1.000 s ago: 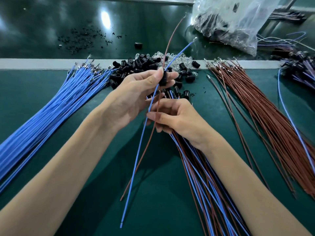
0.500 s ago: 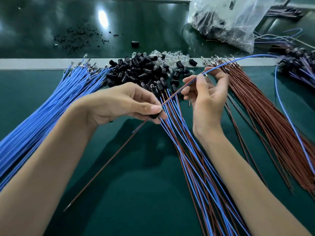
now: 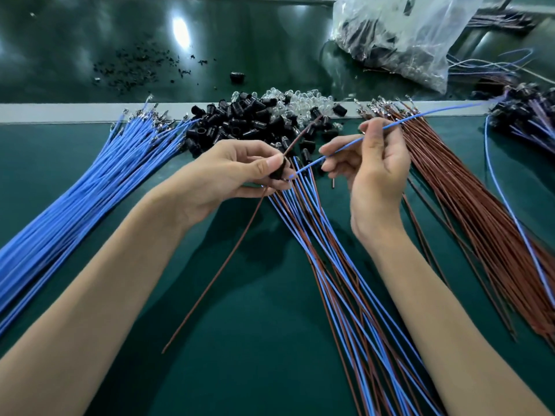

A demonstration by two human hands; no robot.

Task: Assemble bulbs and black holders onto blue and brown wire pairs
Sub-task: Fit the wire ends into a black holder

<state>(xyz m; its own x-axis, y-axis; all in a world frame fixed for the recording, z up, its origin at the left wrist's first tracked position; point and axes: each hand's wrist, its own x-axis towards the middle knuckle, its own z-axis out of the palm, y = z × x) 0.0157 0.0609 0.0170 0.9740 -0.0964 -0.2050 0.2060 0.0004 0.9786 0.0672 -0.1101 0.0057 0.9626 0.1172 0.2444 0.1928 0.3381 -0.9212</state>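
My left hand [image 3: 237, 172] pinches a black holder [image 3: 278, 170] with a brown wire [image 3: 228, 259] running through it, down toward me and up toward the parts pile. My right hand [image 3: 375, 172] pinches a blue wire [image 3: 426, 115] whose near tip points at the holder; its far end reaches to the right. Behind the hands lies a heap of black holders [image 3: 240, 121] and clear bulbs [image 3: 300, 100]. Paired blue and brown wires [image 3: 345, 280] fan out under my right forearm.
A bundle of loose blue wires [image 3: 75, 187] lies at the left, a bundle of brown wires [image 3: 480, 211] at the right. A clear plastic bag [image 3: 399, 34] of parts sits at the back right. Finished assemblies [image 3: 528, 115] pile at the far right edge.
The brown wire has swung from upright to slanting down-left. My right hand moved right and up, then drew the blue wire out sideways. My left hand lowered with the holder.
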